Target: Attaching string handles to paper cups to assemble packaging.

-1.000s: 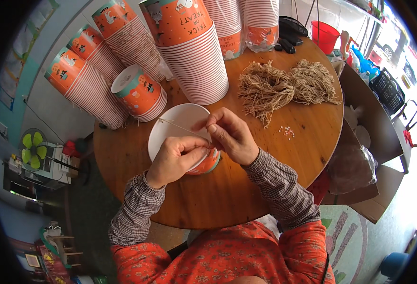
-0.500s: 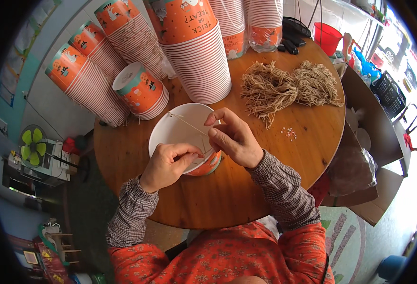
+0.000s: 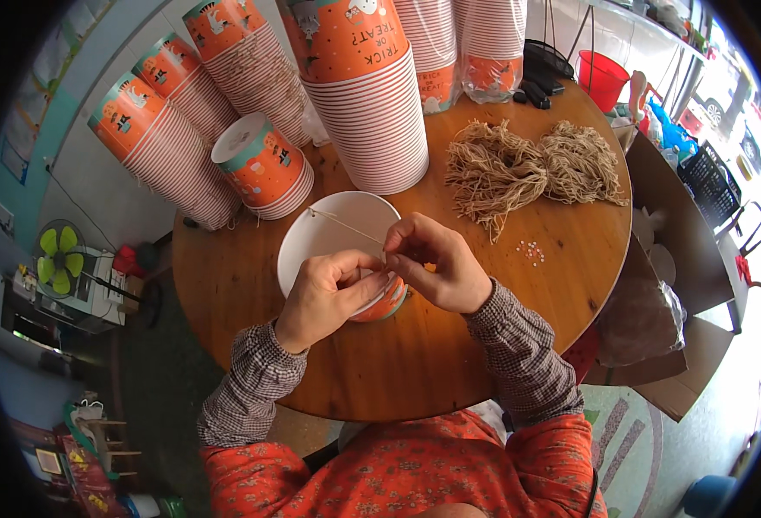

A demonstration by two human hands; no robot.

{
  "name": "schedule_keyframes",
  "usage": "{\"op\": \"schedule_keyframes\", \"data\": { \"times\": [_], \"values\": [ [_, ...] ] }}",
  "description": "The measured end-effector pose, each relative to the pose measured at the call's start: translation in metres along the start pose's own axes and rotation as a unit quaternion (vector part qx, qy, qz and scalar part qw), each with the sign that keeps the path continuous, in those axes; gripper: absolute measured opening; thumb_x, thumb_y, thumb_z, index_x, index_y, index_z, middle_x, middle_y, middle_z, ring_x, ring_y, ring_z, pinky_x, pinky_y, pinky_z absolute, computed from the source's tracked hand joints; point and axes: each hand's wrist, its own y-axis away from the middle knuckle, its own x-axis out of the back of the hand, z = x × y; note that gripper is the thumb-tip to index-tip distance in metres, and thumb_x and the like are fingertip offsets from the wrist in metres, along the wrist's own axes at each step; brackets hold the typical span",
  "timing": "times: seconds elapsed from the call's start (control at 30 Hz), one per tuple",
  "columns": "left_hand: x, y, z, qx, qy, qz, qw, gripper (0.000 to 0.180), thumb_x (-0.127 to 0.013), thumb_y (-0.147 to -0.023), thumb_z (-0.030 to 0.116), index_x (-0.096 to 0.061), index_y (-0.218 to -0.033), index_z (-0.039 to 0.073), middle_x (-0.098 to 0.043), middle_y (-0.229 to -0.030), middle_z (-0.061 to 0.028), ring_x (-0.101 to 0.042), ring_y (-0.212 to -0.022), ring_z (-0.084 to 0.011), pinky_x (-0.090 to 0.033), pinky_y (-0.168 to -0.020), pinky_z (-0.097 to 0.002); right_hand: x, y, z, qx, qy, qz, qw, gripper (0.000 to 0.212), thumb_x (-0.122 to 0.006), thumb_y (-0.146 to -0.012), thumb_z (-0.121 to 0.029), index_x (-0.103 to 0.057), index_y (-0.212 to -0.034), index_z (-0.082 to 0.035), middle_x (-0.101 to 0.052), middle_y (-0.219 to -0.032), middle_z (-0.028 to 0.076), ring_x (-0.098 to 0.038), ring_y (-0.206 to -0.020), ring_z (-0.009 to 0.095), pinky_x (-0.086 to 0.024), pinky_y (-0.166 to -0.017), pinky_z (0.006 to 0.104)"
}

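Note:
A white-lined paper bucket [image 3: 316,246], orange outside, stands at the near middle of the table with its mouth up. A thin tan string [image 3: 346,226] runs from the bucket's far left rim across its opening to my fingers. My right hand [image 3: 445,266] pinches the string above the right side of the rim. Just left of it, my left hand [image 3: 324,293] is closed in a pinch, its fingertips almost touching the right ones. The string's end between the fingertips is too small to make out.
Tall nested bucket stacks [image 3: 367,121] line the far and left sides. Behind my right hand lie string bundles [image 3: 506,168] and a scatter of small pale beads [image 3: 531,251]. An open cardboard box [image 3: 682,233] stands beyond the table's right edge.
My left hand has moved right and slightly up, bringing its fingertips against or near the right ones. The right hand has shifted slightly right and down. The view has moved a little.

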Motion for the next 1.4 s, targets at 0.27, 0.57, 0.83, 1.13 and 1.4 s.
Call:
{"op": "schedule_keyframes", "data": {
  "times": [0.27,0.57,0.83,1.13,1.4],
  "values": [
    [-0.003,0.005,-0.001,-0.037,0.057,0.023,0.997,0.018,-0.061,-0.091,0.006,-0.059,-0.105,-0.005,-0.071,-0.080,-0.0093,-0.066,-0.080,-0.0084,-0.051,-0.069,-0.0227,0.000,0.000,-0.007,0.036,0.067,-0.008,0.997,0.022,-0.063,-0.086,-0.003,-0.055,-0.105,-0.001,-0.058,-0.070,0.004,-0.054,-0.062,0.009,-0.046,-0.058,0.0248],
    [-0.006,0.006,0.000,-0.056,0.000,0.023,0.998,0.011,-0.060,-0.090,0.003,-0.060,-0.098,-0.005,-0.070,-0.078,-0.0084,-0.063,-0.075,-0.0049,-0.049,-0.066,-0.0207,-0.005,0.000,0.009,0.137,0.110,0.027,0.984,0.017,-0.068,-0.084,-0.009,-0.063,-0.099,-0.002,-0.063,-0.071,0.010,-0.064,-0.065,0.020,-0.050,-0.059,0.0320],
    [-0.003,0.008,-0.002,-0.059,-0.022,0.030,0.998,0.010,-0.060,-0.090,0.005,-0.060,-0.095,-0.004,-0.069,-0.074,-0.0088,-0.062,-0.072,-0.0049,-0.048,-0.062,-0.0205,-0.018,0.005,0.006,0.076,0.149,0.127,0.978,0.010,-0.065,-0.086,-0.007,-0.058,-0.087,0.001,-0.064,-0.073,0.011,-0.065,-0.065,0.020,-0.051,-0.059,0.0298],
    [-0.010,0.007,0.002,-0.056,0.029,0.068,0.996,0.012,-0.062,-0.090,0.008,-0.060,-0.096,-0.003,-0.066,-0.073,-0.0063,-0.061,-0.069,-0.0069,-0.048,-0.062,-0.0229,-0.009,0.004,-0.002,0.077,0.049,0.045,0.995,0.012,-0.064,-0.087,-0.006,-0.059,-0.097,-0.001,-0.063,-0.072,0.008,-0.064,-0.064,0.015,-0.051,-0.060,0.0285],
    [-0.008,0.009,0.007,-0.195,-0.130,0.102,0.967,0.007,-0.067,-0.080,0.003,-0.062,-0.084,0.002,-0.061,-0.083,-0.0085,-0.061,-0.080,-0.0220,-0.048,-0.073,-0.0317,0.002,0.003,-0.011,0.138,0.165,0.007,0.976,0.026,-0.068,-0.078,0.005,-0.061,-0.102,-0.001,-0.062,-0.092,0.010,-0.062,-0.076,0.019,-0.051,-0.071,0.0296]
  ]
}}
